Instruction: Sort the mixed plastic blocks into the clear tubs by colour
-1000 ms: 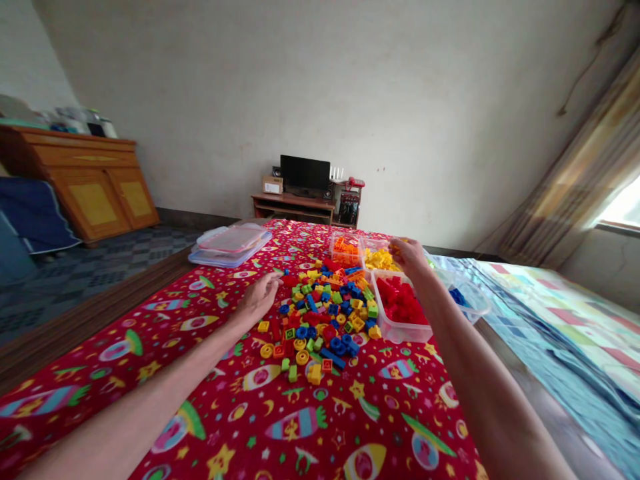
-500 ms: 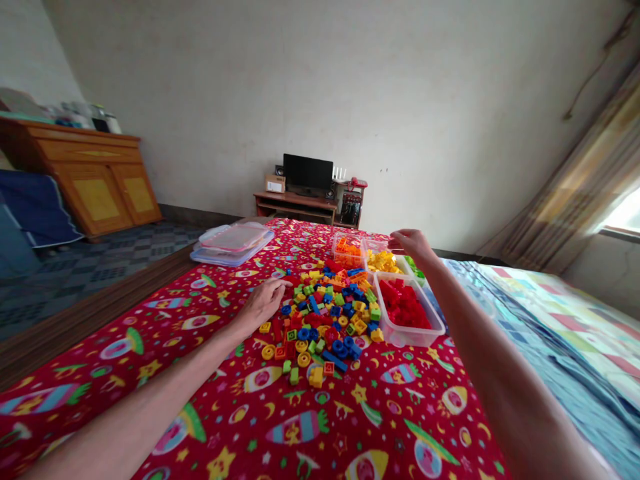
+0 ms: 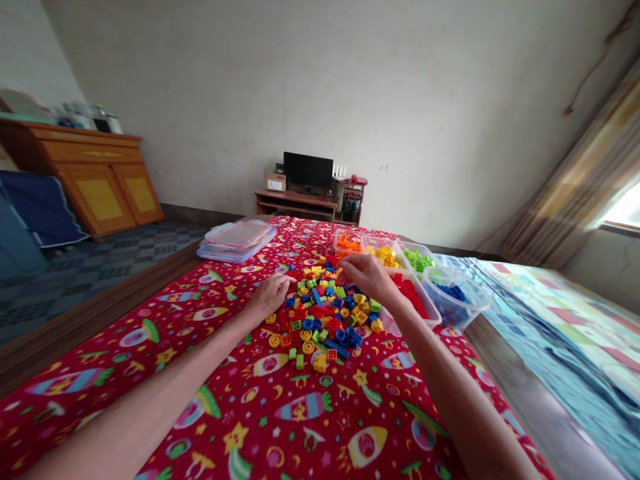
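A heap of mixed toy building bricks (image 3: 320, 313) lies spread on the red patterned cloth. At its left edge rests my left hand (image 3: 273, 293), fingers curled together with the index finger toward the bricks; whether anything is inside is hidden. My right hand (image 3: 366, 275) is over the back right of the heap, fingertips pinched downward among the bricks, and I cannot make out what they hold. Under my right forearm stands a clear box of red bricks (image 3: 414, 297). Behind are boxes of orange bricks (image 3: 349, 244), yellow bricks (image 3: 385, 256) and green bricks (image 3: 419, 260).
A round clear tub (image 3: 460, 312) with blue bricks stands at the right edge of the table. Stacked plastic lids (image 3: 237, 241) lie at the far left. The red cloth (image 3: 280, 427) covers the table; a bed (image 3: 575, 347) adjoins on the right.
My right hand has moved left and nearer, from above the yellow and green boxes to the heap. The blue tub has come into sight. My left hand stays beside the heap.
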A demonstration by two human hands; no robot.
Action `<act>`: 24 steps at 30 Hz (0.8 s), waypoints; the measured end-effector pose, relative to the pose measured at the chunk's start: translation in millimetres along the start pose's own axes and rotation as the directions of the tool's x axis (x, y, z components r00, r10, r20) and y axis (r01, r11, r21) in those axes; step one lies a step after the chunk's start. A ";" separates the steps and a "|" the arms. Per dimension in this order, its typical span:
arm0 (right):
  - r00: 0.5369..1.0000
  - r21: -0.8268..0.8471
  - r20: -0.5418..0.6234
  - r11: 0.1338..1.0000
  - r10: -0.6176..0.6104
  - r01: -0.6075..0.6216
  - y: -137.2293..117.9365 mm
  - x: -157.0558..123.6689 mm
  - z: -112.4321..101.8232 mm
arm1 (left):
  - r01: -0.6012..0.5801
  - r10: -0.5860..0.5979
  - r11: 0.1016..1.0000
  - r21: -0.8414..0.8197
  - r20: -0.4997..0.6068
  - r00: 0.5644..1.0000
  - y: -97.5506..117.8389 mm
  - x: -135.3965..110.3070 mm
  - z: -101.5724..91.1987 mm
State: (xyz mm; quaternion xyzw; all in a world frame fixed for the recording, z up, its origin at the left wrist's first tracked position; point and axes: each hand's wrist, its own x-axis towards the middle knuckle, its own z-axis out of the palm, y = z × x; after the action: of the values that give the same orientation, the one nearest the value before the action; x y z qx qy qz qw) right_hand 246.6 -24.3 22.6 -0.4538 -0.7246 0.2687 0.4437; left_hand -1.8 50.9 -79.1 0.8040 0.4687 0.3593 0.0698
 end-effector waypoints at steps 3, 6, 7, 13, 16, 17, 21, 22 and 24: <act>0.998 -0.214 -0.021 0.975 -0.066 0.060 5.6 -1.6 4.1 | 0.005 -0.004 1.000 -0.014 0.010 1.000 1.0 -0.1 0.0; 0.991 -0.344 -0.049 0.934 -0.121 0.097 11.0 -4.3 -0.4 | -0.006 0.007 1.000 -0.021 0.015 1.000 2.9 -0.6 -1.3; 0.990 -0.365 -0.058 0.926 -0.126 0.096 12.9 -5.4 -2.4 | -0.011 0.012 1.000 -0.018 0.020 1.000 3.4 -0.7 -1.7; 0.994 -0.436 -0.054 0.898 -0.096 0.063 20.1 -9.8 -10.5 | -0.035 0.035 0.999 0.002 0.033 0.999 3.0 -0.8 -1.9; 1.000 -0.590 0.010 0.808 -0.015 0.019 18.8 -10.9 -14.7 | -0.059 0.058 0.998 0.006 0.022 0.998 0.5 -0.7 -0.1; 0.999 -0.649 0.036 0.761 0.024 0.005 18.1 -11.4 -16.2 | -0.068 0.067 0.998 0.006 0.019 0.998 -0.4 -0.6 0.6; 0.974 -0.780 0.185 0.623 0.131 0.065 17.5 -16.5 -19.3 | -0.087 0.087 0.996 0.006 0.009 0.996 -2.9 -0.6 2.7; 0.965 -0.791 0.221 0.605 0.139 0.094 17.8 -18.5 -18.6 | -0.090 0.090 0.996 0.006 0.006 0.996 -3.0 -0.6 2.8; 0.952 -0.813 0.267 0.565 0.151 0.139 17.8 -23.1 -15.3 | -0.097 0.097 0.995 0.008 0.003 0.995 -2.8 -0.9 2.6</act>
State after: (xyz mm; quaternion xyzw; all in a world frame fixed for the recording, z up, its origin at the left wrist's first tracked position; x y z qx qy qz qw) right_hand 272.1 -37.3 6.4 -0.5629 -0.8236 -0.0320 0.0615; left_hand -2.4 52.3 -82.7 0.8265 0.4306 0.3592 0.0499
